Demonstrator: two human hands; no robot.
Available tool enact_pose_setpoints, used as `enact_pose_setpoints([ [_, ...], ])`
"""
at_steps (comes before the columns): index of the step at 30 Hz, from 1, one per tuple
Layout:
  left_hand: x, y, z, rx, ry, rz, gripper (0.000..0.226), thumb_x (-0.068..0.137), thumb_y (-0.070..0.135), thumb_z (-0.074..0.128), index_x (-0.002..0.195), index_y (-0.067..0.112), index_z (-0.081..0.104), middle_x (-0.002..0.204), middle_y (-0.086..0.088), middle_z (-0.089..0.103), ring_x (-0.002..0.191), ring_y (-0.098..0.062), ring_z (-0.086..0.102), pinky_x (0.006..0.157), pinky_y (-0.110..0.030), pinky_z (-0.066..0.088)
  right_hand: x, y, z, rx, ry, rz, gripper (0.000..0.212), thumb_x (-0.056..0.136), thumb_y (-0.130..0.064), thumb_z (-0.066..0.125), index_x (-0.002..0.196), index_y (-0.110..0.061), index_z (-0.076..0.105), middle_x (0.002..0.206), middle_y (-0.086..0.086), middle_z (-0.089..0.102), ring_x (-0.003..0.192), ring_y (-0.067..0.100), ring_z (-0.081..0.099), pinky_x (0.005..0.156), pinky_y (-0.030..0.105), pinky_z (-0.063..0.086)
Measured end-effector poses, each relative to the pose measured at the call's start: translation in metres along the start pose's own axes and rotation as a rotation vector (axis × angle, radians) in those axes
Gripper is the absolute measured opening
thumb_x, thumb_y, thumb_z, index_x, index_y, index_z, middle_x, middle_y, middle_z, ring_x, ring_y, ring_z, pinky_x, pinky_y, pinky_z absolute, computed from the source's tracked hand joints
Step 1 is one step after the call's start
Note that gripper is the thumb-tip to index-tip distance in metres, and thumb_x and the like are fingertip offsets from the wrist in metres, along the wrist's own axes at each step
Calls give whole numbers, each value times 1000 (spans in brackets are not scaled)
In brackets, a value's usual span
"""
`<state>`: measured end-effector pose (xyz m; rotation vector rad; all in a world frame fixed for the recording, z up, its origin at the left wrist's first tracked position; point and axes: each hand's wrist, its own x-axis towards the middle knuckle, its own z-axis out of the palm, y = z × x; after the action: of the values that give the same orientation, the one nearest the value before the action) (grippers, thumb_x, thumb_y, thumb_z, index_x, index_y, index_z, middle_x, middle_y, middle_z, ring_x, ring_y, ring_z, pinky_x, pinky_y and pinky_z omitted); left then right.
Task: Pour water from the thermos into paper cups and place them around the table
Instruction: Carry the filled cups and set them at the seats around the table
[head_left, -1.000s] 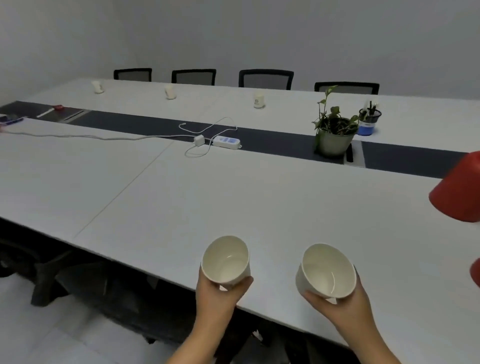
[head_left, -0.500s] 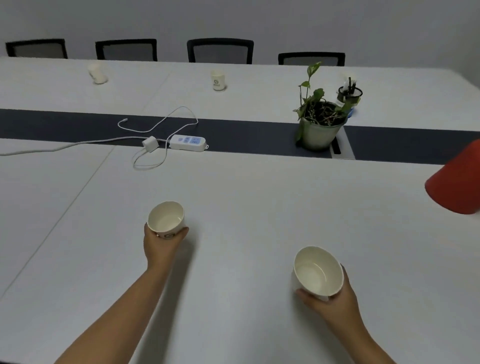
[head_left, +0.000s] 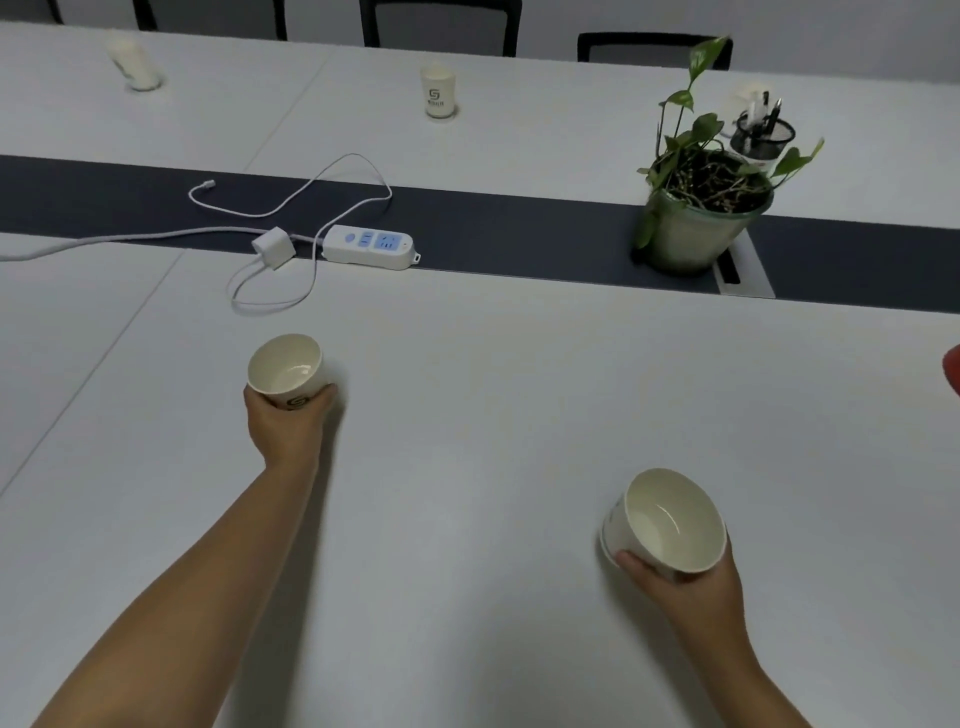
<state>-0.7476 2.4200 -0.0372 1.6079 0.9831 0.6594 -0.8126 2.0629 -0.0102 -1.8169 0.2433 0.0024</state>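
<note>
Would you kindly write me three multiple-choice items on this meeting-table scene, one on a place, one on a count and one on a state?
1. Where does the power strip lie?
A. at the near edge of the dark centre band
B. beside the pen holder
C. under the potted plant

2. How many paper cups are in view?
A. two
B. four
C. six

3. What is the left hand doing?
A. resting flat on the table
B. gripping a paper cup
C. pulling the cable

Answers:
1 A, the strip sits where the dark band meets the white table.
2 B, the left cup, the right cup in the right hand, and two far cups.
3 B, its fingers curl round the left cup.
</note>
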Motion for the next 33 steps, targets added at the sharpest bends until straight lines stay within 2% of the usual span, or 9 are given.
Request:
enact_pose_setpoints([
  [4, 10, 0, -1, 56, -1, 15, 73, 63, 12, 81, 124, 10, 41, 125, -8, 53, 110, -21, 50, 92, -29, 41, 6, 4, 7, -9, -17, -4, 66, 53, 6, 81, 96, -32, 48, 94, -20, 54, 87, -9, 50, 77, 20, 36],
  [7, 7, 2, -5, 152, -69, 29, 78, 67, 14, 78, 129, 5, 32, 131, -13, 47, 118, -27, 47, 101, -37, 39, 8, 4, 6, -15, -10, 6, 65, 54, 5, 81, 104, -22, 48, 94, -17, 54, 88, 7, 53, 81, 26, 35],
  [9, -13, 1, -10, 285, -116, 19, 86, 72, 19, 76, 135, -3, 21, 141, -20, 34, 130, -32, 34, 110, -44, 30, 9, 0, 2, 4, 7, 16, 64, 56, 4, 80, 103, -23, 47, 94, -18, 54, 86, 6, 53, 77, 23, 36],
  [11, -53, -6, -14, 459, -173, 36, 87, 79, 22, 69, 138, -9, 13, 148, -25, 21, 138, -34, 19, 115, -43, 18, 11, -6, -6, 36, 21, 22, 64, 57, 3, 79, 102, -26, 45, 94, -21, 52, 86, -5, 50, 73, 18, 36],
  [14, -128, -11, -10, 599, -377, 228, 76, 86, 30, 58, 139, -8, 19, 150, -25, 15, 141, -33, 11, 115, -38, 10, 22, -12, -27, 66, 69, 25, 63, 59, 1, 79, 100, -31, 45, 94, -22, 51, 86, -9, 49, 75, 18, 36],
  [18, -190, -2, 39, 621, -738, 591, 55, 79, 23, 57, 124, -8, 48, 140, -27, 37, 133, -39, 27, 106, -43, 21, 49, -10, -69, 85, 225, 36, 64, 60, -5, 80, 106, -31, 43, 96, -25, 50, 91, 7, 52, 81, 23, 36],
  [21, -221, 8, 90, 638, -896, 670, 52, 91, 26, 51, 135, 4, 37, 151, -15, 22, 142, -27, 9, 114, -32, 8, 72, -3, -107, 124, 334, 69, 64, 62, -7, 79, 107, -32, 41, 96, -23, 50, 96, 13, 50, 80, 24, 37],
  [25, -244, 2, 126, 877, -833, 688, 57, 95, 39, 32, 142, 9, 21, 154, -11, 12, 143, -24, 2, 115, -34, 1, 103, 15, -151, 151, 373, 118, 65, 64, -4, 77, 109, -30, 39, 101, -12, 52, 97, 13, 50, 81, 26, 38],
  [33, -246, -3, 133, 1015, -808, 673, 85, 75, 58, -2, 144, 10, 15, 155, -8, 7, 144, -21, -2, 116, -34, -1, 159, 45, -172, 168, 423, 124, 64, 61, -5, 79, 106, -30, 40, 93, -23, 49, 84, -7, 49, 65, 6, 37],
])
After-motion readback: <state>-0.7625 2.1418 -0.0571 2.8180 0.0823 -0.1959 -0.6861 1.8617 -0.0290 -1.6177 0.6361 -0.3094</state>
